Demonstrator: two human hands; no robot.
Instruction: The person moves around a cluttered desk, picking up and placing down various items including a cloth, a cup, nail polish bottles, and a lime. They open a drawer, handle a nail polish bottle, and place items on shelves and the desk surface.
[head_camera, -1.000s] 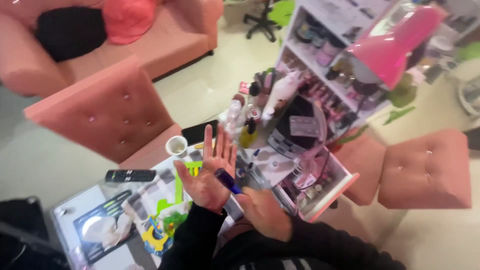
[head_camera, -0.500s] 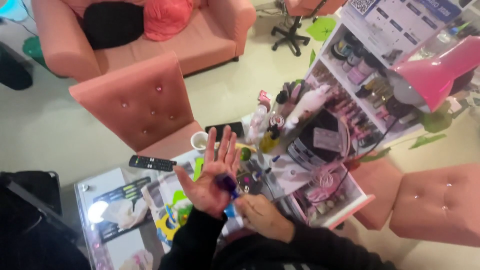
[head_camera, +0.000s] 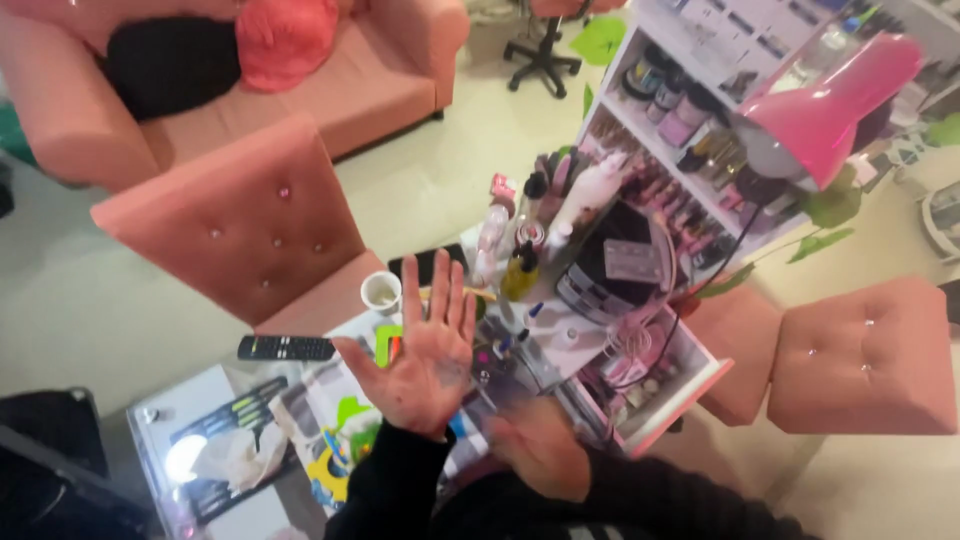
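My left hand (head_camera: 425, 365) is up flat over the bench (head_camera: 160, 440), palm facing me, fingers spread wide, holding nothing, with dark smudges on the palm. My right hand (head_camera: 535, 445) sits lower, just beside the left wrist, pretty blurred, so I can't tell if it's gripping anything. Just past my fingertips there's a small white cup (head_camera: 381, 291) and a black phone (head_camera: 425, 265). A black remote (head_camera: 286, 347) lies off to the left. Bottles (head_camera: 520, 270) crowd the far end, under a pink lamp (head_camera: 820, 115). A pink chair (head_camera: 235, 225) stands behind the bench.
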